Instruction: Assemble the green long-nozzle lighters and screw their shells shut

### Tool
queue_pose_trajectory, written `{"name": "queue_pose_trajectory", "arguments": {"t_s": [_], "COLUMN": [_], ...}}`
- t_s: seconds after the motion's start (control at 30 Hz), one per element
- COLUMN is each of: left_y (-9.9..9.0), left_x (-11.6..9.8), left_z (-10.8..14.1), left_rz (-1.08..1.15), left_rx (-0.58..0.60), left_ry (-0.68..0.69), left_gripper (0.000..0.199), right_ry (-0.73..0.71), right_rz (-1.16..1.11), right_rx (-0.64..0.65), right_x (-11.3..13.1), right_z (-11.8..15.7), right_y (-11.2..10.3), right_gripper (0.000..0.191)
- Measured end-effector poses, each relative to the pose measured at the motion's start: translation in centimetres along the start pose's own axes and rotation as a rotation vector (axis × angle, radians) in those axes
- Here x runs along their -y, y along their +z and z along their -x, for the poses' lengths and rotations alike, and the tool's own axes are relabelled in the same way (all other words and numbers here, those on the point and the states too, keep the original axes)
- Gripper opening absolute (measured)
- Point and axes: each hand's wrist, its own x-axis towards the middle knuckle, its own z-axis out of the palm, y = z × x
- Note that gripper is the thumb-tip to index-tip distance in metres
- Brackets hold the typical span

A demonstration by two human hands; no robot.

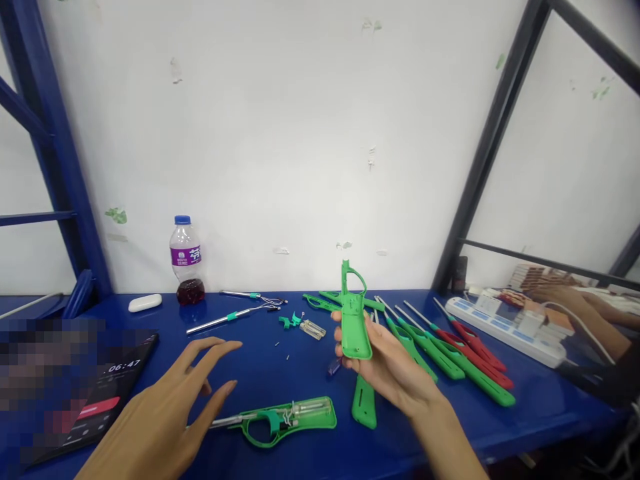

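The left hand (165, 407) is bare — slim and smooth-backed, with long fingers (220, 353) that taper toward the tips, and a slender thumb (214, 408); it is uncovered down to the lower edge of the view. The right hand (387, 363) is bare as well, its fingers partly hidden; the wrist is narrow, and the forearm (447, 437) — slim, smooth, uncovered — widens slightly toward the lower edge.

Room lies between the opened lighter (305, 420) and metal rod (215, 323); closed lighters (447, 360) crowd the right.
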Motion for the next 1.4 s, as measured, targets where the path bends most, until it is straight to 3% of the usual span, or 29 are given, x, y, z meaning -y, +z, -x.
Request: {"name": "queue_pose_trajectory", "arguments": {"t_s": [0.07,0.17,0.3,0.43,0.63,0.83,1.03,1.4], "left_y": [0.1,0.1,0.1,0.0,-0.3,-0.5,0.2,0.5], "left_x": [-0.1,-0.2,0.0,-0.2,-1.2,-1.5,-0.1,0.0], "left_z": [0.0,0.1,0.2,0.2,0.6,0.3,1.0,0.5], "left_rz": [0.007,0.009,-0.016,-0.05,-0.034,-0.017,-0.014,0.074], "left_rx": [0.029,0.075,0.054,0.09,0.151,0.108,0.211,0.444], "left_ry": [0.018,0.048,0.075,0.074,0.087,0.039,0.097,0.061], "left_gripper": [0.038,0.038,0.036,0.036,0.042,0.065,0.035,0.021], "right_ry": [0.064,0.1,0.081,0.06,0.044,-0.134,-0.27,-0.15], "right_rz": [-0.115,-0.102,0.062,0.365,0.745,1.279,1.486,1.592], "right_rx": [0.041,0.067,-0.041,-0.071,0.088,0.138,0.242,0.339], "right_x": [-0.1,0.0,0.8,1.4,1.1,-0.5,-1.8,-2.0], "right_z": [0.8,1.2,1.4,1.7,2.4,3.2,2.5,2.1], "right_y": [0.6,0.7,0.0,-0.3,1.1,2.2,2.6,4.5], "right_gripper": [0.052,0.049,0.05,0.053,0.043,0.036,0.026,0.023]}}
